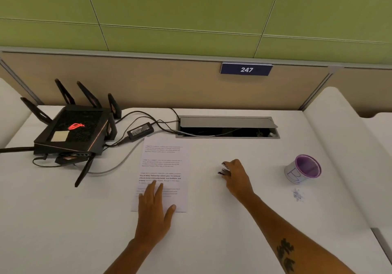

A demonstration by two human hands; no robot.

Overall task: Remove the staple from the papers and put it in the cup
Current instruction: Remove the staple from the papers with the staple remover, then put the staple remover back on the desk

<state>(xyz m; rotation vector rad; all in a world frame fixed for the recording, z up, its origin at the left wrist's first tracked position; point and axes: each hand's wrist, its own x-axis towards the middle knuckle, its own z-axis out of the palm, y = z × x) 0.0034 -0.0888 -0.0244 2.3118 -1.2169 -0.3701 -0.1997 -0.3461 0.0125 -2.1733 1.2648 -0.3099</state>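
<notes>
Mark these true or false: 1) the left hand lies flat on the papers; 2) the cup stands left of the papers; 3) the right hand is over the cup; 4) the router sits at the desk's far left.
1) True: the left hand rests with straight fingers on the papers.
2) False: the cup stands to their right.
3) False: the right hand is on the desk between papers and cup, gripping a small dark tool.
4) True: the router sits there.

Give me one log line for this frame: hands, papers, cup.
left hand: flat on papers | right hand: curled on dark tool, off papers | cup: upright, right of the hand | staple: not visible
</notes>
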